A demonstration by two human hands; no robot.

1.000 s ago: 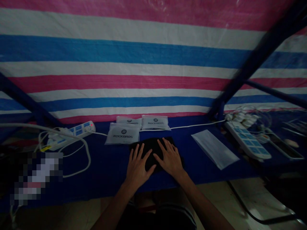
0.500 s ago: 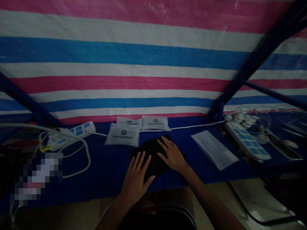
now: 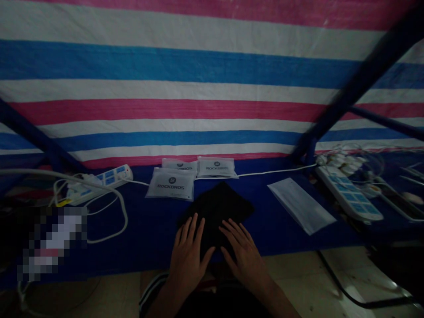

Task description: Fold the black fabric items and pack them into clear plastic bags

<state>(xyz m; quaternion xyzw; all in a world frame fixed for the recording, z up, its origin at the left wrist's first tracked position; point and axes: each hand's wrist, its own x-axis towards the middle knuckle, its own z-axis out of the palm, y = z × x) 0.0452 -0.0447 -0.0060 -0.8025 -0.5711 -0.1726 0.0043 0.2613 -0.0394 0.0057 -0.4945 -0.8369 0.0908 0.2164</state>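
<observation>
A black cloth lies flat on the blue table, its near part under my hands. My left hand rests on the cloth's near left part, fingers stretched out and spread. My right hand lies flat on its near right part, fingers also apart. Both hands sit close to the table's front edge and hold nothing. Behind the cloth lie three grey ROCKBROS pouches.
A white power strip with tangled white cables lies at the left. A white envelope-like sheet lies right of the cloth, with another power strip full of plugs beyond it. A striped tarp hangs behind. Blue frame bars cross at both sides.
Both hands have slid back along the black cloth toward the table's front edge; the right hand came back furthest. The far part of the cloth now shows uncovered.
</observation>
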